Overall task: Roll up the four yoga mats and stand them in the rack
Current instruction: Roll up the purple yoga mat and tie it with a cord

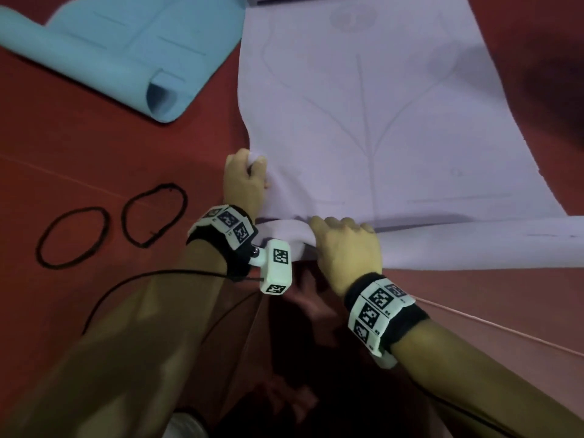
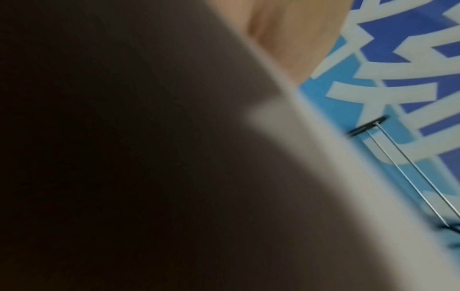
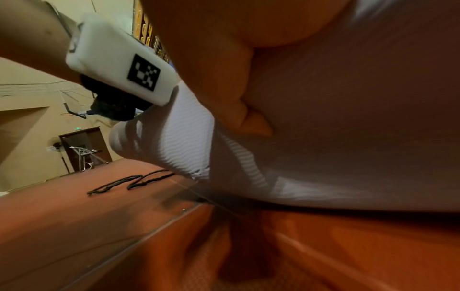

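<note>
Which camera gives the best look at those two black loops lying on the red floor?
The head view: both black loops lie whole and seen from above, side by side on the red floor, left of the left hand. The right wrist view catches them only edge-on, as thin dark squiggles. The left wrist view does not show them.

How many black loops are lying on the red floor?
2. One black loop lies farthest left; the other loop sits beside it, nearer the left hand. Others may lie out of view.
</note>
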